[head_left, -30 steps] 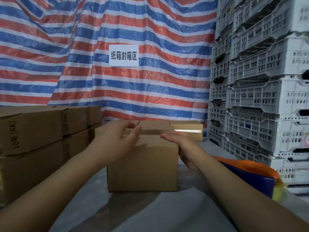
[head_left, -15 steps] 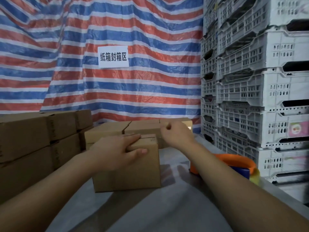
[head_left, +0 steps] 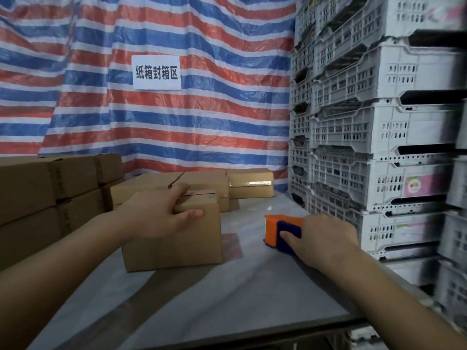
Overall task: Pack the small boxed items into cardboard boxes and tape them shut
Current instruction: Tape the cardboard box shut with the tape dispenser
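A small brown cardboard box [head_left: 177,238] stands on the grey table [head_left: 227,299] in front of me, its top flaps closed. My left hand [head_left: 156,215] rests over its top near edge, fingers on the flaps and thumb down the front face. To the right, an orange and blue tape dispenser [head_left: 280,231] lies on the table. My right hand [head_left: 321,238] grips it, thumb on its blue side.
Several closed cardboard boxes [head_left: 202,183] sit behind the box, one taped [head_left: 250,183]. A taller stack of cartons [head_left: 48,193] fills the left. White plastic crates [head_left: 379,147] are piled along the right edge. A striped tarp with a paper sign [head_left: 156,72] hangs behind.
My right hand left the box top, moved right and down, and took hold of the tape dispenser. My left hand stayed on the box.
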